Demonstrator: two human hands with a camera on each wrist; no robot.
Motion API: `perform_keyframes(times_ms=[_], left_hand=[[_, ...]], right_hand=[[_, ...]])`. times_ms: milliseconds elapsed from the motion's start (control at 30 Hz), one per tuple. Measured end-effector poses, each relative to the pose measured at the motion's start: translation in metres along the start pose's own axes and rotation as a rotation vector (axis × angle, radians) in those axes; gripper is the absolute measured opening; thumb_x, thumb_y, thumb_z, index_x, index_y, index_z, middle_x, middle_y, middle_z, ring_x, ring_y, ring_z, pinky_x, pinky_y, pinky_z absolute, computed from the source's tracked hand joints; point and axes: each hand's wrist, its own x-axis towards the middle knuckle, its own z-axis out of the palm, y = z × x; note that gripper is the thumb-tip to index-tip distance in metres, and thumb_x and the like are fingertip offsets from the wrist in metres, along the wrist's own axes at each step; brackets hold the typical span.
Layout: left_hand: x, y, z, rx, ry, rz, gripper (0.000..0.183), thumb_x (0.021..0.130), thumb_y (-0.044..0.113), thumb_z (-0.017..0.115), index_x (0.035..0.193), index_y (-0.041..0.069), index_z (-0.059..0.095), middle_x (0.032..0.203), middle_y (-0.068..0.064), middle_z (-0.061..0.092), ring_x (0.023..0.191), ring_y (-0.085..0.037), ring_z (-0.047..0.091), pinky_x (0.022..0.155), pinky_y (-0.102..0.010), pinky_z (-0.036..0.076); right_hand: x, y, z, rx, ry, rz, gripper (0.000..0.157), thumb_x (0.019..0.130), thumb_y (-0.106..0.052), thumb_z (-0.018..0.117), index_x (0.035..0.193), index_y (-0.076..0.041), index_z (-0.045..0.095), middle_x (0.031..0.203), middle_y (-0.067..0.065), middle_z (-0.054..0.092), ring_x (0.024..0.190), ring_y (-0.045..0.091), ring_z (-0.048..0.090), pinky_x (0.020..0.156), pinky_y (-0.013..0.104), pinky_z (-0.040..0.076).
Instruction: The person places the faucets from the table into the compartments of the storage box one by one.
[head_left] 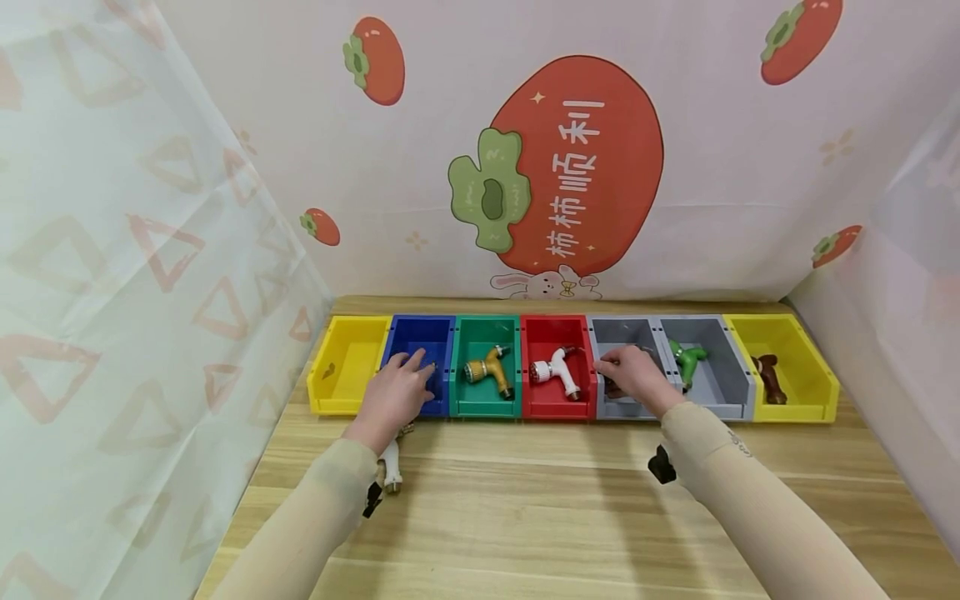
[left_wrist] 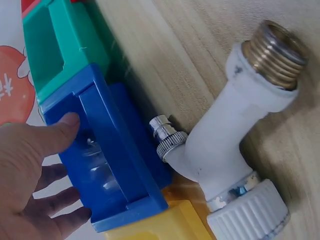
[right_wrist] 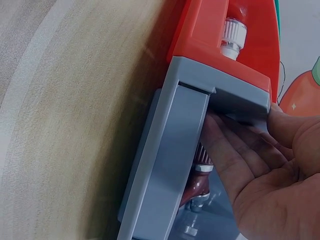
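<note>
My left hand (head_left: 392, 396) is spread over the blue bin (head_left: 422, 330). In the left wrist view its thumb and fingers (left_wrist: 52, 207) reach around the bin's opening, with nothing held. A white faucet (left_wrist: 215, 140) with a threaded metal end lies on the table just in front. At the grey bin (right_wrist: 167, 165) beside the red one, my right hand (head_left: 633, 372) pinches the side wall. Its fingers reach inside that bin while the thumb rests at the rim; the fingertips are hidden behind the wall. A dark red-brown faucet (right_wrist: 197, 182) lies inside below the fingers.
The bins form a row along the wooden table's (head_left: 525, 508) back. An ochre faucet (head_left: 491, 369) lies in the green bin, a white one (head_left: 557, 372) in the red bin (head_left: 553, 327), a green one (head_left: 687, 358) in the second grey bin and a brown one (head_left: 769, 379) in the right yellow bin.
</note>
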Motion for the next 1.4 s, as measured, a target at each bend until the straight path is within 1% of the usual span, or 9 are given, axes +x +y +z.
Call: perform_keyframes(times_ms=[100, 200, 467, 633, 767, 967, 1100, 1300, 1400], left_hand=[[-0.007, -0.002, -0.001, -0.022, 0.002, 0.018, 0.055, 0.091, 0.036, 0.078, 0.140, 0.014, 0.066, 0.153, -0.016, 0.051, 0.136, -0.043, 0.050, 0.109, -0.057, 0.046], [-0.019, -0.004, -0.004, -0.034, 0.019, 0.043, 0.059, 0.091, 0.041, 0.078, 0.141, 0.013, 0.065, 0.152, -0.017, 0.051, 0.137, -0.045, 0.048, 0.112, -0.058, 0.042], [-0.069, -0.013, -0.001, -0.066, 0.039, 0.075, 0.072, 0.084, 0.048, 0.083, 0.145, 0.016, 0.061, 0.155, -0.017, 0.048, 0.141, -0.051, 0.040, 0.112, -0.068, 0.036], [-0.095, -0.017, 0.007, -0.075, -0.007, 0.053, 0.082, 0.079, 0.054, 0.084, 0.148, 0.018, 0.057, 0.157, -0.017, 0.045, 0.142, -0.054, 0.037, 0.110, -0.070, 0.036], [-0.108, -0.017, 0.017, -0.081, -0.071, 0.011, 0.092, 0.077, 0.061, 0.083, 0.153, 0.020, 0.051, 0.159, -0.017, 0.042, 0.142, -0.056, 0.035, 0.110, -0.072, 0.035], [-0.118, -0.013, 0.029, -0.113, -0.097, -0.002, 0.099, 0.073, 0.064, 0.083, 0.154, 0.021, 0.048, 0.159, -0.017, 0.042, 0.140, -0.056, 0.038, 0.107, -0.073, 0.036], [-0.121, -0.013, 0.033, -0.117, -0.094, 0.003, 0.097, 0.073, 0.060, 0.084, 0.153, 0.018, 0.050, 0.156, -0.019, 0.046, 0.133, -0.056, 0.046, 0.104, -0.071, 0.041], [-0.119, -0.012, 0.038, -0.110, -0.080, -0.016, 0.091, 0.074, 0.055, 0.087, 0.150, 0.017, 0.054, 0.153, -0.024, 0.047, 0.127, -0.055, 0.051, 0.103, -0.068, 0.045], [-0.118, -0.012, 0.038, -0.111, -0.071, -0.021, 0.089, 0.074, 0.051, 0.088, 0.148, 0.016, 0.055, 0.147, -0.027, 0.051, 0.124, -0.055, 0.053, 0.102, -0.067, 0.046]], right_hand=[[0.000, 0.001, 0.000, 0.011, -0.002, 0.000, 0.033, 0.108, -0.023, 0.055, 0.123, 0.003, 0.069, 0.109, 0.017, 0.069, 0.082, 0.021, 0.072, 0.078, 0.041, 0.062], [0.000, 0.000, -0.001, 0.017, -0.002, 0.002, 0.032, 0.108, -0.023, 0.055, 0.121, 0.002, 0.069, 0.106, 0.016, 0.068, 0.083, 0.022, 0.072, 0.078, 0.041, 0.062], [0.000, -0.002, -0.001, -0.031, 0.000, -0.010, 0.034, 0.107, -0.024, 0.055, 0.124, 0.002, 0.069, 0.110, 0.017, 0.069, 0.084, 0.022, 0.071, 0.079, 0.042, 0.059], [-0.001, -0.002, -0.002, -0.019, -0.001, -0.015, 0.032, 0.108, -0.024, 0.055, 0.120, 0.001, 0.070, 0.106, 0.016, 0.069, 0.082, 0.021, 0.071, 0.078, 0.042, 0.060], [-0.001, -0.001, -0.001, -0.029, 0.000, -0.017, 0.031, 0.108, -0.023, 0.055, 0.118, 0.001, 0.071, 0.104, 0.014, 0.069, 0.083, 0.022, 0.071, 0.078, 0.041, 0.059], [-0.001, -0.001, 0.000, -0.011, -0.012, 0.005, 0.034, 0.108, -0.024, 0.054, 0.124, 0.002, 0.068, 0.110, 0.016, 0.068, 0.086, 0.022, 0.071, 0.083, 0.044, 0.060], [-0.001, 0.000, 0.001, -0.006, -0.015, 0.009, 0.035, 0.108, -0.024, 0.054, 0.127, 0.002, 0.067, 0.113, 0.017, 0.068, 0.086, 0.020, 0.071, 0.083, 0.043, 0.060], [0.000, 0.000, 0.000, 0.002, -0.010, 0.000, 0.034, 0.108, -0.024, 0.055, 0.124, 0.002, 0.069, 0.106, 0.015, 0.068, 0.084, 0.020, 0.070, 0.080, 0.041, 0.061], [0.000, 0.001, 0.000, -0.011, -0.005, -0.007, 0.033, 0.108, -0.024, 0.055, 0.122, 0.002, 0.070, 0.104, 0.014, 0.068, 0.083, 0.020, 0.069, 0.080, 0.041, 0.060]])
